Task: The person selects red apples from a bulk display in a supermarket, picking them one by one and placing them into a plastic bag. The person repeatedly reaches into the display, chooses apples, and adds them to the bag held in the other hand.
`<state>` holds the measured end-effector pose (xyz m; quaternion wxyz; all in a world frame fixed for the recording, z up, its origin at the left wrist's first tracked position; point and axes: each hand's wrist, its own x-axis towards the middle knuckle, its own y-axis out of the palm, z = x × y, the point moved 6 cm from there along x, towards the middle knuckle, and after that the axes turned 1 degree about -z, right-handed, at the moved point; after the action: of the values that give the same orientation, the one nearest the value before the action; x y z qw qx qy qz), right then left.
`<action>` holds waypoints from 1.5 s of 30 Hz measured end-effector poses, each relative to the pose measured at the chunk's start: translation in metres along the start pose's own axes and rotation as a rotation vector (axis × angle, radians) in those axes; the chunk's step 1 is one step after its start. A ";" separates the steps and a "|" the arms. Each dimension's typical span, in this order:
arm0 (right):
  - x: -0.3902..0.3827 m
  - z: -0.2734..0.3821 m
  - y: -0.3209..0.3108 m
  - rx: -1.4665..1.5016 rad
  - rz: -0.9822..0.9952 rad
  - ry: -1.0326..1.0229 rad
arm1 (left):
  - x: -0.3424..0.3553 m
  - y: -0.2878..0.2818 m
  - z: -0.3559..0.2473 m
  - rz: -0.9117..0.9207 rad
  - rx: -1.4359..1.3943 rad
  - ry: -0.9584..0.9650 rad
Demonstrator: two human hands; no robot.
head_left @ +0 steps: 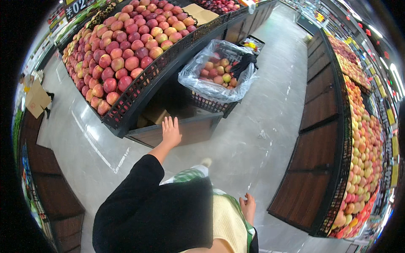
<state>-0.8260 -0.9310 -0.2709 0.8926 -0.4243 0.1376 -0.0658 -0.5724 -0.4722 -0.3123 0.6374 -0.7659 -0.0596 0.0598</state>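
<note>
My left hand [171, 131] reaches forward with its fingers stretched out, lying against the upper edge of a brown wood-look cabinet door [194, 134]. The door stands swung out from beneath a fruit stand, showing a dark space with a piece of cardboard [156, 117] inside. Low at my right side hangs my right hand [248, 207], fingers loosely bent and apart, holding nothing. Beyond the door, a black plastic crate [211, 102] lined with a clear plastic bag [192, 79] holds round red and yellow fruit [218, 72]. A black cloth item [244, 64] lies on its right side.
Red apples [120, 55] are heaped on the stand behind a black mesh rail [156, 69]. Another stand [314, 185] with fruit runs along the right. A smaller crate [253, 44] sits past the lined one. At far left, a person carries a cardboard box [37, 99].
</note>
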 end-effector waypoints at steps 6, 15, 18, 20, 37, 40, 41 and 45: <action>0.159 0.034 -0.015 -0.080 0.157 -0.134 | 0.019 0.014 -0.009 -0.320 -0.030 -0.108; 0.366 0.134 -0.033 -0.250 0.315 -0.380 | 0.038 0.034 -0.011 -0.337 0.001 -0.317; 0.427 0.173 -0.008 -0.126 0.427 -0.462 | 0.041 0.021 -0.017 -0.284 -0.039 -0.373; 0.464 0.203 0.010 -0.051 0.500 -0.541 | 0.051 0.011 -0.026 -0.239 -0.074 -0.400; 0.770 0.362 0.278 0.083 0.676 -0.812 | 0.216 -0.027 -0.214 -0.505 -0.537 -0.578; 0.788 0.378 0.322 -0.284 0.750 -0.718 | 0.242 -0.026 -0.221 -0.477 -0.687 -0.723; 0.793 0.381 0.334 -0.374 0.734 -0.717 | 0.253 -0.029 -0.223 -0.460 -0.712 -0.751; 0.795 0.378 0.364 -0.584 0.748 -0.662 | 0.263 0.023 -0.219 -0.454 -1.142 -0.919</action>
<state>0.0461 -0.6083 -0.4764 0.6964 -0.5736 0.0041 0.4312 -0.2760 -0.6448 -0.2993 0.0504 -0.8436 -0.4959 0.1998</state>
